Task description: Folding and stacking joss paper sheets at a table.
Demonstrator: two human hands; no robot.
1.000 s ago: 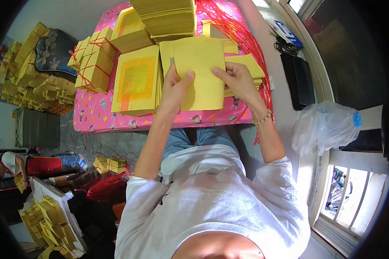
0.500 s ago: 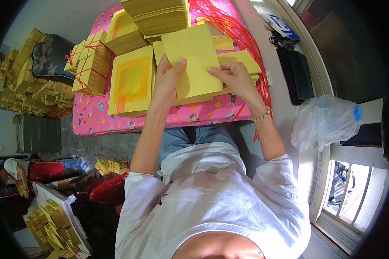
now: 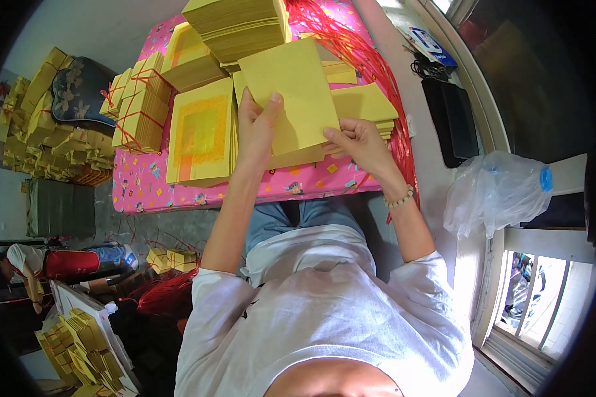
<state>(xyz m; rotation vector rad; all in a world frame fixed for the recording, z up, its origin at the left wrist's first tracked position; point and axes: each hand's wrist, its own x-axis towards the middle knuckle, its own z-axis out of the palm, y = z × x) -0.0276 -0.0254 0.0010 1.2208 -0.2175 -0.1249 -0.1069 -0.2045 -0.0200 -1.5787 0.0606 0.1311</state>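
Note:
Between my hands is a flat rectangular wad of plain yellow paper (image 3: pixel 298 86), tilted above the table. My left hand (image 3: pixel 259 129) grips its left edge, thumb on top and fingers underneath. At the lower right corner, my right hand (image 3: pixel 363 147) pinches the paper between thumb and fingers. How many sheets are held cannot be seen. Left of my left hand lies a yellow paper stack (image 3: pixel 202 132) printed with an orange and gold square. Another yellow stack (image 3: pixel 364 104) sits just beyond my right hand, its near part hidden by that hand.
A pink patterned cloth (image 3: pixel 152 173) covers the table. Red-tied yellow bundles (image 3: pixel 139 109) stand at left, a tall stack (image 3: pixel 238 30) at the back, red strips (image 3: pixel 371 59) along the right. A plastic bag (image 3: pixel 487 192) lies near the window. Another person (image 3: pixel 73 261) is at far left.
The paper wad has turned slightly, its top leaning further left. My right hand has moved down a little to its lower right corner. My left hand keeps its grip.

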